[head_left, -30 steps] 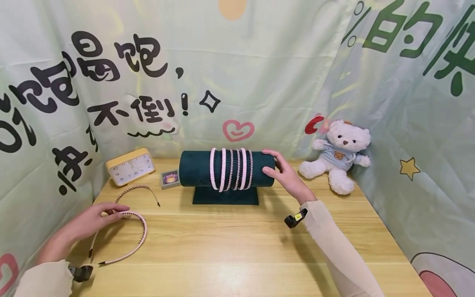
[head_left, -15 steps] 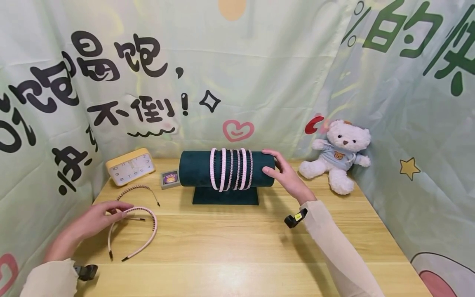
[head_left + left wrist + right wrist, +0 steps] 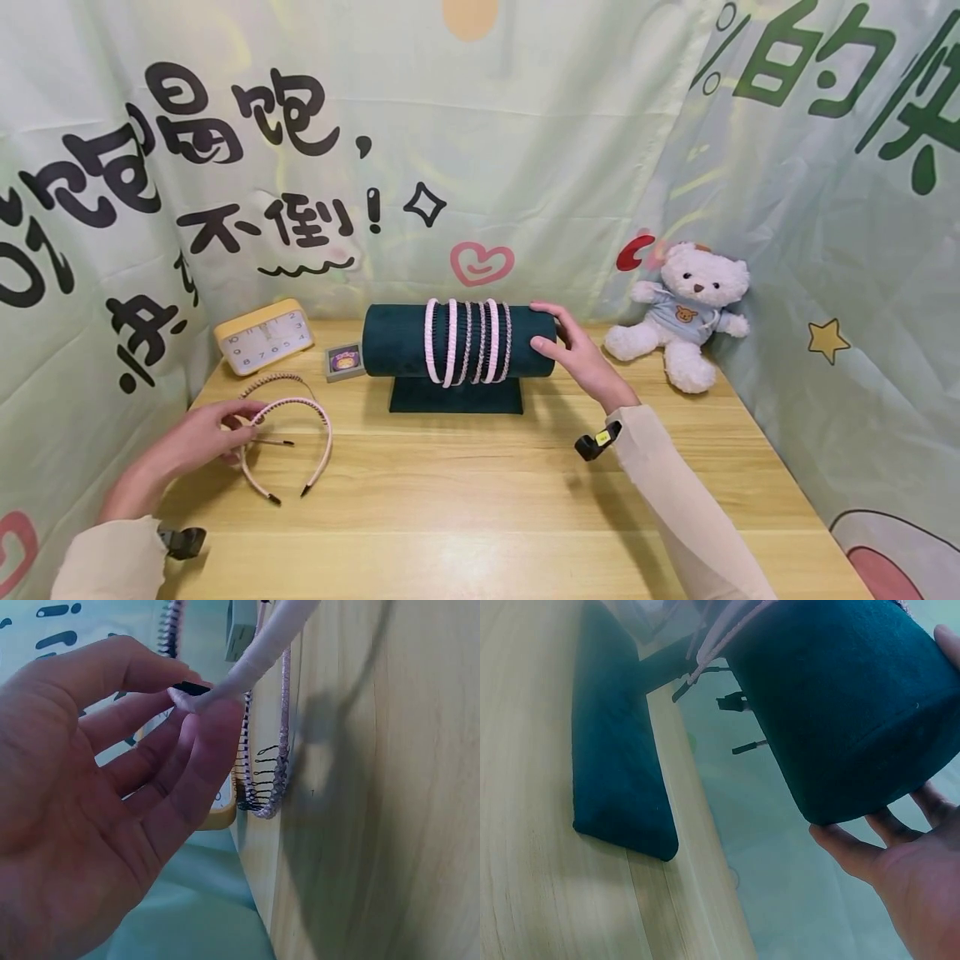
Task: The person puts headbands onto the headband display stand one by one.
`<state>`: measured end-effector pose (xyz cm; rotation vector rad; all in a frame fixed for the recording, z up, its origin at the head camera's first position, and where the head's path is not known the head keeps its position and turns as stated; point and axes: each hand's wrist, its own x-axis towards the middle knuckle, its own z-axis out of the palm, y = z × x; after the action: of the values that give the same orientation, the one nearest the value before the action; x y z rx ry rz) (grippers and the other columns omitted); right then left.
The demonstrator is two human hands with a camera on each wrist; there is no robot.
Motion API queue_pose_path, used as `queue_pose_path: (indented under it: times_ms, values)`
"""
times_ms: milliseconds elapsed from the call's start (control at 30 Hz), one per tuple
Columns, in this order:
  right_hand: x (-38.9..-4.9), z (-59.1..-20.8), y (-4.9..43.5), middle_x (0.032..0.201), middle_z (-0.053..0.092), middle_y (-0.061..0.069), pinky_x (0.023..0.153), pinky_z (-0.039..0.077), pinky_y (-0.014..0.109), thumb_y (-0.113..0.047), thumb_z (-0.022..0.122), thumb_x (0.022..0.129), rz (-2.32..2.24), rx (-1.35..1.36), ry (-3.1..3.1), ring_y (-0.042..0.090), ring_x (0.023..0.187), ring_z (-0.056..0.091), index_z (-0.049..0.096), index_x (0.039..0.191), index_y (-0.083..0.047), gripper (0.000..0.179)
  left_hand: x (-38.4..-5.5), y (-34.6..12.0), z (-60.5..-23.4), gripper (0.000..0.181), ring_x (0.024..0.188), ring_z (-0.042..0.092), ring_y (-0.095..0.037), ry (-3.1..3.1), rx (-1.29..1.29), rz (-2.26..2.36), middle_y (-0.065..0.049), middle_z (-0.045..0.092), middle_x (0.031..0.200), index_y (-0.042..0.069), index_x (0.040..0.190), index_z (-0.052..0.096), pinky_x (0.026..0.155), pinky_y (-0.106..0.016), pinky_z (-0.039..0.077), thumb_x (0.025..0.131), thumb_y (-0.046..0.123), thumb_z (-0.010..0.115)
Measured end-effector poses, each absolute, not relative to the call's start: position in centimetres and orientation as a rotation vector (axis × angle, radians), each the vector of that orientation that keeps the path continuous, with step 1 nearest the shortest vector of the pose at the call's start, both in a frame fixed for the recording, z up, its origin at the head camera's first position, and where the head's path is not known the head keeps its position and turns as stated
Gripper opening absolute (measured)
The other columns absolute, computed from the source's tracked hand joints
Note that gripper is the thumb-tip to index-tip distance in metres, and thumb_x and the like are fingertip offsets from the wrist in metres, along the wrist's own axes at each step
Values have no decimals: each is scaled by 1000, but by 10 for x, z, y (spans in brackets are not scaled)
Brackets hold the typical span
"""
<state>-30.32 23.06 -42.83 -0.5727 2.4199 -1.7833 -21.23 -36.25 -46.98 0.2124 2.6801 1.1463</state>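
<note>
My left hand [image 3: 202,437] pinches a pale pink headband [image 3: 327,429] between thumb and fingers, its dark-tipped ends hanging downward above the table. Close up, in the left wrist view, the held headband [image 3: 259,664] crosses the thumb tip. Behind that hand lies a second, thinner braided headband [image 3: 270,379], partly hidden. A dark green velvet roll stand [image 3: 393,337] carries several pink and braided headbands [image 3: 452,342] side by side around its middle. My right hand [image 3: 577,354] holds the stand's right end, thumb in front; in the right wrist view its fingertips [image 3: 840,847] touch the roll's end.
A yellow-framed clock [image 3: 266,337] stands at the back left, beside a small grey box [image 3: 343,362]. A white teddy bear [image 3: 682,317] sits at the back right. Printed cloth [image 3: 570,167] surrounds the wooden table [image 3: 480,492].
The left hand has moved right and slightly away from me with the pink headband, which has turned so its ends point downward. The right hand and stand have stayed in place.
</note>
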Motion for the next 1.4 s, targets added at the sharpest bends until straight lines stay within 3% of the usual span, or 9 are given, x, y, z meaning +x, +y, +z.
queue_pose_path:
  times_ms: [233, 433, 633, 900, 1200, 1300, 1400]
  values:
    - [-303, -429, 231, 175, 32, 0, 125, 36, 68, -39, 67, 109, -1788, -577, 2417, 38, 158, 35, 43, 163, -37, 59, -213, -359, -471, 66, 95, 66, -19, 2642, 229, 1212, -30, 66, 138, 1, 161, 47, 67, -36, 64, 99, 1, 68]
    - [-305, -430, 231, 175, 33, 2, 126, 34, 69, -36, 66, 110, -1789, -583, 2424, 40, 159, 34, 42, 164, -33, 59, -212, -360, -473, 68, 96, 66, -19, 2568, 285, 1336, -36, 57, 146, 5, 161, 44, 65, -41, 65, 98, -4, 67]
    - [-304, -429, 230, 174, 34, 2, 126, 34, 68, -36, 66, 110, -1794, -580, 2423, 39, 158, 35, 42, 165, -30, 60, -212, -359, -475, 52, 91, 69, -20, 2544, 290, 1407, -35, 58, 142, 3, 153, 51, 65, -41, 65, 105, 10, 69]
    - [-302, -426, 229, 174, 34, 3, 126, 34, 68, -37, 67, 110, -1789, -572, 2417, 40, 158, 35, 40, 165, -31, 62, -214, -359, -477, 39, 81, 69, -20, 2555, 286, 1386, -21, 74, 112, -3, 140, 61, 64, -37, 63, 109, 20, 67]
    - [-304, -428, 230, 175, 32, 4, 127, 32, 69, -36, 66, 110, -1786, -581, 2427, 41, 158, 34, 37, 168, -22, 67, -213, -359, -475, 43, 87, 73, -22, 2472, 275, 1456, -34, 66, 134, -2, 146, 54, 64, -42, 65, 109, 15, 67]
    - [-304, -428, 230, 175, 32, 4, 127, 31, 69, -36, 66, 110, -1785, -577, 2427, 41, 158, 34, 37, 168, -23, 67, -211, -361, -476, 44, 88, 73, -24, 2448, 297, 1493, -27, 65, 136, -2, 148, 52, 64, -43, 66, 108, 10, 67]
    - [-304, -428, 229, 175, 32, 3, 127, 32, 69, -37, 66, 110, -1785, -572, 2426, 40, 158, 34, 37, 168, -23, 66, -209, -363, -477, 43, 88, 71, -26, 2414, 328, 1525, -1, 68, 136, 0, 148, 53, 65, -45, 66, 107, 8, 67]
